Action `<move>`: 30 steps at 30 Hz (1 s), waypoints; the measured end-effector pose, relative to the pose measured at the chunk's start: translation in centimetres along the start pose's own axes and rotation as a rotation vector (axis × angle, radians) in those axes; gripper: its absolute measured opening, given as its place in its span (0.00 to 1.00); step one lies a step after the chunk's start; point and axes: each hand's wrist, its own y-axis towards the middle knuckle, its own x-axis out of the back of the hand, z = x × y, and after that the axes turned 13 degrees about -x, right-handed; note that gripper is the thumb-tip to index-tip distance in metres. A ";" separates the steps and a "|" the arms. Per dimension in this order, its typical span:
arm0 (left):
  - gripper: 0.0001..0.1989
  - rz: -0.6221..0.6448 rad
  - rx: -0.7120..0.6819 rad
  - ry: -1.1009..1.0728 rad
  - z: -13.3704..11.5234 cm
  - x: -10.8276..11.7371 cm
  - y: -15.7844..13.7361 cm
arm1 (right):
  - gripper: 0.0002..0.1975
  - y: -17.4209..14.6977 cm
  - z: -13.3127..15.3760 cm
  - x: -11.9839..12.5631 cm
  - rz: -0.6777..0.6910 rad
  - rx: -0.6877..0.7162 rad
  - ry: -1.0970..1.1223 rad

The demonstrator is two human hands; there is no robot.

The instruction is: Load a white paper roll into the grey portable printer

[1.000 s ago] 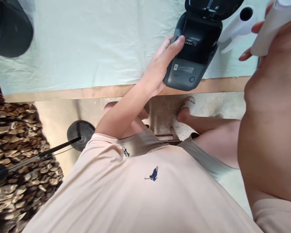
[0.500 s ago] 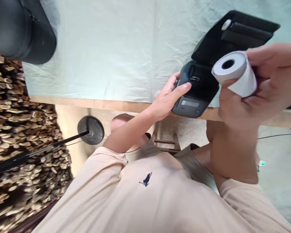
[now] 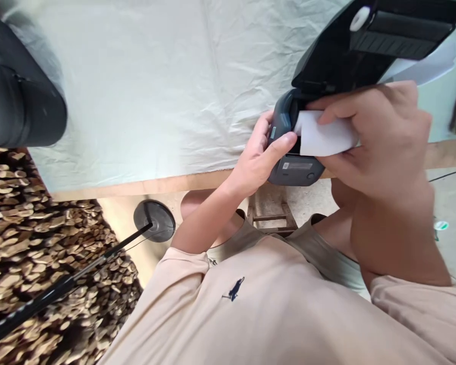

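Note:
A dark grey receipt printer (image 3: 298, 171) lies at the table's near edge, its black lid (image 3: 338, 56) swung up and away from me. My left hand (image 3: 256, 157) grips the printer's left side, thumb on the rim of the paper bay. In my right hand (image 3: 380, 137) is a white paper roll (image 3: 327, 136), pinched between thumb and fingers. The roll is on its side, its left end at the mouth of the bay. Part of the bay is hidden behind the roll and my fingers.
The table (image 3: 137, 101) has a pale, wrinkled cover and a wooden front edge. A black cylindrical case (image 3: 23, 86) is at the far left. White paper (image 3: 433, 63) lies behind my right hand. Stacked firewood (image 3: 30, 253) and a stand's round base (image 3: 154, 221) are below left.
My right hand has moved left and turned, bringing the paper roll from beside the printer to its bay. The left hand keeps its grip. The view has shifted.

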 end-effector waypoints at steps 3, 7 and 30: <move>0.10 -0.003 -0.031 -0.074 0.0 0.2 0.0 | 0.13 -0.1 -0.1 -0.2 -0.021 0.103 0.011; 0.14 0.052 -0.013 -0.155 0.0 0.7 -0.2 | 0.13 -0.3 0.2 -0.8 -0.143 0.189 0.080; 0.33 0.191 -0.063 0.087 0.5 1.8 -1.6 | 0.29 -0.2 2.1 -3.2 -0.014 -0.074 0.744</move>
